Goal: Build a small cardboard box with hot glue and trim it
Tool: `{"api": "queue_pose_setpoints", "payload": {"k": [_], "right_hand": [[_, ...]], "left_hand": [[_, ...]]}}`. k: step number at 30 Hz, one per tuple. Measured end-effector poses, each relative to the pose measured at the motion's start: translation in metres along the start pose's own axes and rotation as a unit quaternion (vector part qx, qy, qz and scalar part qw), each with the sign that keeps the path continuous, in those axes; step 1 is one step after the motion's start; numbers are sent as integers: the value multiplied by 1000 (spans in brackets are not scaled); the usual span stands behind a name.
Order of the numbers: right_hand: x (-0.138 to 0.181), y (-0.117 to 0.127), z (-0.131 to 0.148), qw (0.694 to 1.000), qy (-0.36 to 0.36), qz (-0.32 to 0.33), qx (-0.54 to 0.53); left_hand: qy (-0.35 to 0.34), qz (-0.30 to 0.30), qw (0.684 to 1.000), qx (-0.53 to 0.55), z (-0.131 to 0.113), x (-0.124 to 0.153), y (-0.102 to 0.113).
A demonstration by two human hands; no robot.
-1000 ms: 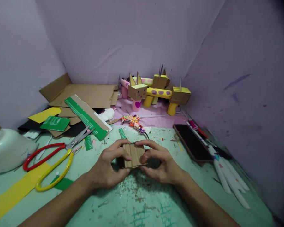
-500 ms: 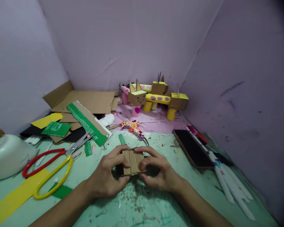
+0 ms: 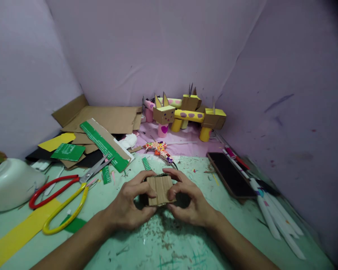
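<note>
Between my hands, just above the green tabletop, is a small cardboard box with a ridged brown face turned up. My left hand grips its left side, thumb low and fingers over the edge. On the right side, my right hand pinches it with the index finger curled along the far edge. The box's underside is hidden. Beyond it lies a glue gun with a colourful patterned body. Scissors with one red and one yellow handle lie open to the left.
Cardboard animals stand at the back on pink cloth. Cardboard sheets and a green strip are piled back left, a white pot at far left. A phone and white sticks lie right.
The view has shifted slightly. Both hands keep hold of the cardboard box, and my right index finger has risen a little at its far edge.
</note>
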State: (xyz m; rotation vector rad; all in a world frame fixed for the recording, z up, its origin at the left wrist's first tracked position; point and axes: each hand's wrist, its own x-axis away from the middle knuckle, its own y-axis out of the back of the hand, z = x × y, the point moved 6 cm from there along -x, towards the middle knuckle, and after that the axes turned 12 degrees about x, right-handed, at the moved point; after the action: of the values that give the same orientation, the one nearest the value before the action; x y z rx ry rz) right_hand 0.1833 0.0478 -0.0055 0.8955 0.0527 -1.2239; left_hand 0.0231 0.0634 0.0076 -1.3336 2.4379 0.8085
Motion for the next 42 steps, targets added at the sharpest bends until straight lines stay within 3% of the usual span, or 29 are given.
{"api": "queue_pose_setpoints", "payload": {"k": [10, 18, 42], "right_hand": [[-1, -2, 2, 1000, -8, 7, -11], [1, -10, 6, 999, -30, -4, 33], [-3, -11, 10, 998, -30, -37, 50]], "left_hand": [[-12, -34, 999, 28, 9, 4, 1], [-11, -31, 999, 20, 0, 1, 2], [-9, -30, 999, 18, 0, 2, 1]]}}
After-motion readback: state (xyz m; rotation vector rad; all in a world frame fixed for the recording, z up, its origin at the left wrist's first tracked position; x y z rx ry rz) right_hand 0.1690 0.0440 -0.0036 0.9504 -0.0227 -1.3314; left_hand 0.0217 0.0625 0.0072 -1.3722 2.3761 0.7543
